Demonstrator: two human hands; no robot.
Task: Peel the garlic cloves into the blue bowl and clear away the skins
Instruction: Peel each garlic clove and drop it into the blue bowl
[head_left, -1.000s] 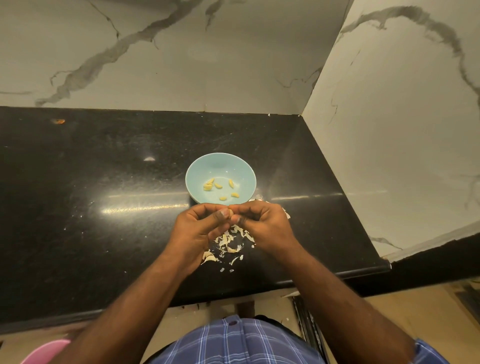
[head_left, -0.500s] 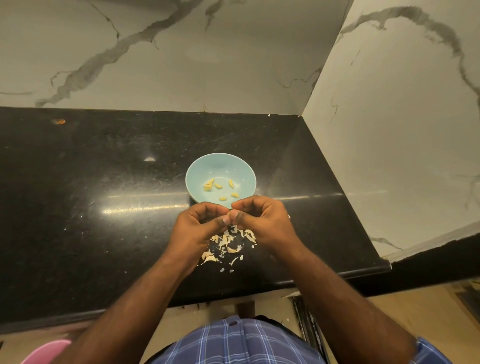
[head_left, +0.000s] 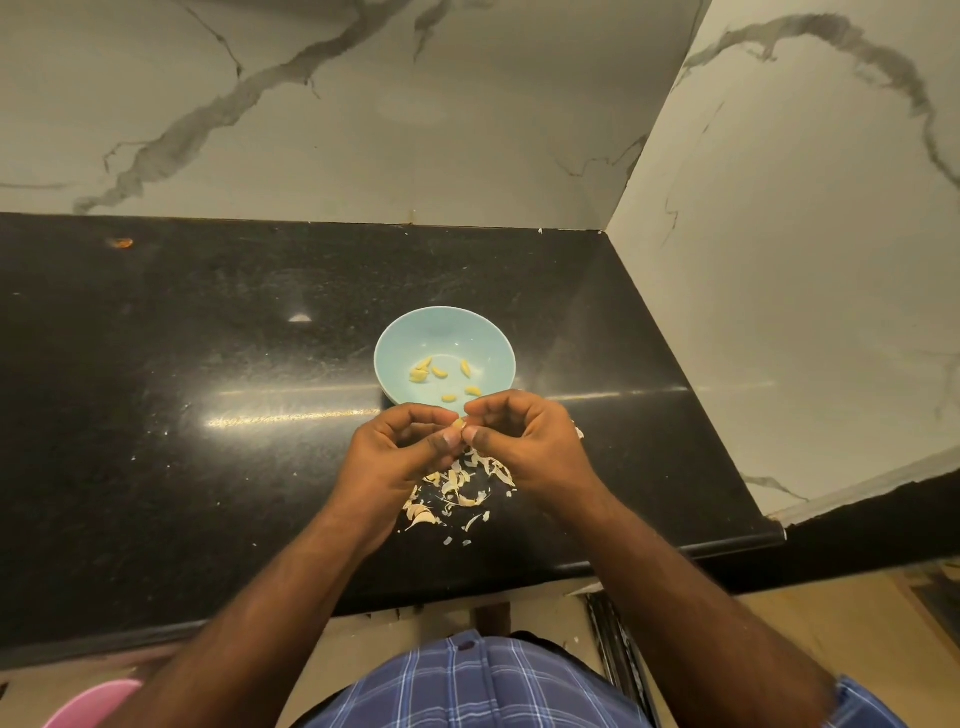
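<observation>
Blue plaid shirt (head_left: 483, 686) w/ thin white and dark check lines, one dark button at front centre. Short sleeve: blue plaid cuff (head_left: 862, 706) on right arm; forearms bare. Left hand (head_left: 400, 452), right hand (head_left: 530, 441): no rings, no watch, nails short.

We record a black polished stone worktop (head_left: 171, 415) set into a corner, its surface speckled and carrying a bright streak of reflected overhead light. Behind it we note a pale marble-patterned back wall (head_left: 322, 130) with grey veins, meeting a matching side wall (head_left: 789, 249) at the right. The worktop's front edge is rounded. Below it we see a beige floor (head_left: 852, 618). A small orange mark (head_left: 119, 242) sits near the rear left of the worktop, and a pink rounded object (head_left: 91, 704) shows at the lower left corner, only partly in view
</observation>
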